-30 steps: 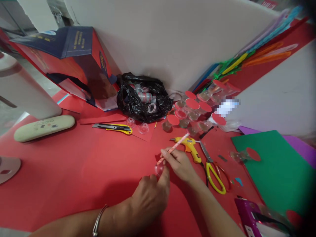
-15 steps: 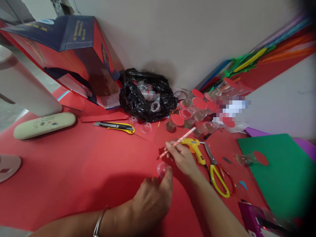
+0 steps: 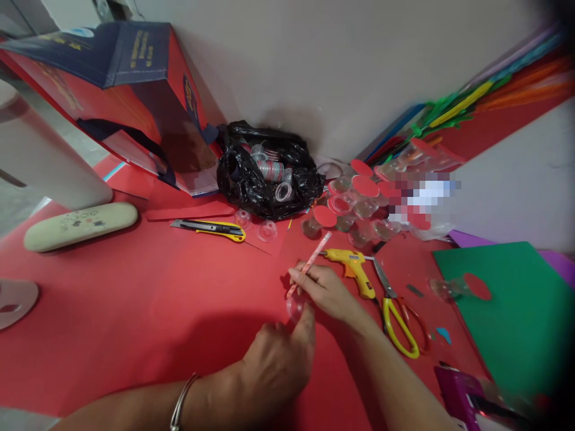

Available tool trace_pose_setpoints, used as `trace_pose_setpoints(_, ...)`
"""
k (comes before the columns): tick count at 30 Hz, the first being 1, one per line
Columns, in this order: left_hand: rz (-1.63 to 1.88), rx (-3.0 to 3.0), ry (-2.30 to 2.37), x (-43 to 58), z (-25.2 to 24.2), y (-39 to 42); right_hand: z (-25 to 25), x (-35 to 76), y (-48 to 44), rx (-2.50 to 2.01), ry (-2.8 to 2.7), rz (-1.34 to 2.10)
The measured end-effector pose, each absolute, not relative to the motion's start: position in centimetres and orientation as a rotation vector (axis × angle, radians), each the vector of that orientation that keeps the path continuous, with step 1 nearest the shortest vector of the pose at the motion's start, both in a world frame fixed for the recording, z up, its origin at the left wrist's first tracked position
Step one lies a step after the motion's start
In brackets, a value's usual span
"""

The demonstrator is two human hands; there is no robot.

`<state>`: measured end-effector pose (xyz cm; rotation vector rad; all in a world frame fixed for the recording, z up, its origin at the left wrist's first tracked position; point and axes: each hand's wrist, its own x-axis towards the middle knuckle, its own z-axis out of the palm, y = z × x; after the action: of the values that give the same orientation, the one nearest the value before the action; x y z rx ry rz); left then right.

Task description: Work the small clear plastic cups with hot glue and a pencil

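Observation:
My right hand [image 3: 326,290] is closed around a pink-and-white patterned pencil [image 3: 317,254]. The pencil leans, its lower end at the rim of a small clear plastic cup [image 3: 294,306] on the red sheet [image 3: 179,293]. My left hand [image 3: 281,356] presses on that cup from the near side with an extended finger; its other fingers are curled under and partly hidden. Two similar clear cups [image 3: 266,230] lie farther back, beside a yellow utility knife [image 3: 209,229].
Right of my hands lie a yellow glue gun [image 3: 354,266] and yellow-handled scissors [image 3: 399,326]. Several clear cups with red discs [image 3: 359,197] cluster behind, near a black plastic bag [image 3: 238,185]. A green sheet [image 3: 507,299] lies right; a pale case [image 3: 81,226] lies left.
My right hand has moved slightly left and down, bringing the pencil's lower end to the cup's rim; the pencil stands steeper. My left hand stays on the cup.

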<state>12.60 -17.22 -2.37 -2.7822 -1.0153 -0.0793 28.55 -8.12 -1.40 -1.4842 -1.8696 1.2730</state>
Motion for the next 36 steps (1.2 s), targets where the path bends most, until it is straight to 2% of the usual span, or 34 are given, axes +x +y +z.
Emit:
trace_pose_setpoints(9, -0.248, -2.778, -1.041, 12.7, -3.1, -17.1, -1.2, 28.0, -7.8, -1.499, -2.007, 1.450)
trace_pose_setpoints(15, -0.132, -2.748, -1.015, 12.7, -3.2, -17.5, -1.2, 27.7, -7.4, -1.453, -2.168, 1.350)
trace_pose_setpoints(21, -0.166, -2.683, -1.036, 12.5, -2.6, -17.7, -0.9, 27.7, -7.2, -1.377, -2.244, 1.308)
trace_pose_setpoints(29, -0.064, -2.740, -1.005, 12.4, -2.6, -17.5, -1.8, 28.2, -7.1, -1.465, -2.205, 1.055)
trace_pose_setpoints(36, -0.060, -2.696, -0.975, 12.2, -2.1, -17.5, -2.3, 29.7, -7.6, -1.546, -1.975, 0.997)
